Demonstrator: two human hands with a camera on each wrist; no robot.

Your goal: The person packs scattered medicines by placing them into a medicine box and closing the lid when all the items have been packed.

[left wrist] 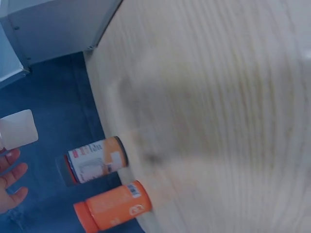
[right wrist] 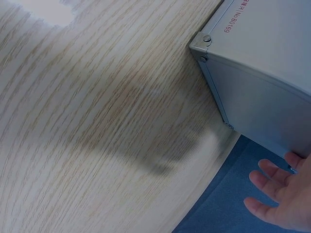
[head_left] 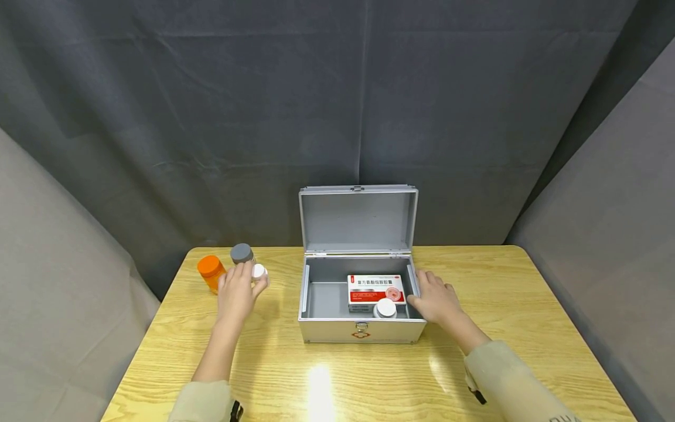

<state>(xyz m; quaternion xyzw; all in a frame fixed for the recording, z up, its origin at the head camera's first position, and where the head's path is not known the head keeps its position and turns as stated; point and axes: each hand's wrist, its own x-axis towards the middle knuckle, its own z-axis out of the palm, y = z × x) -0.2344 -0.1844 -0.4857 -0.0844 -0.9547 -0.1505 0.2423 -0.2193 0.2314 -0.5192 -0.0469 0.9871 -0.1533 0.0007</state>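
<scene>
My left hand (head_left: 235, 293) pinches a small white bottle (left wrist: 19, 128) by its upper part, its white cap (head_left: 259, 271) showing between fingers and thumb in the head view. In the left wrist view this bottle hangs above the table level. Close by stand an orange bottle (head_left: 211, 273) and a grey-capped bottle (head_left: 242, 253) with a printed label. My right hand (head_left: 436, 298) rests at the right wall of an open silver case (head_left: 358, 331), its thumb at the rim and its loosely bent fingers outside. Inside lie a red-and-white medicine box (head_left: 375, 288) and another white bottle (head_left: 386, 308).
The case stands mid-table with its lid (head_left: 358, 221) raised at the back. The wooden table (head_left: 274, 375) ends at a dark grey curtain (head_left: 237, 117), and pale cloth panels (head_left: 58, 281) close in both sides.
</scene>
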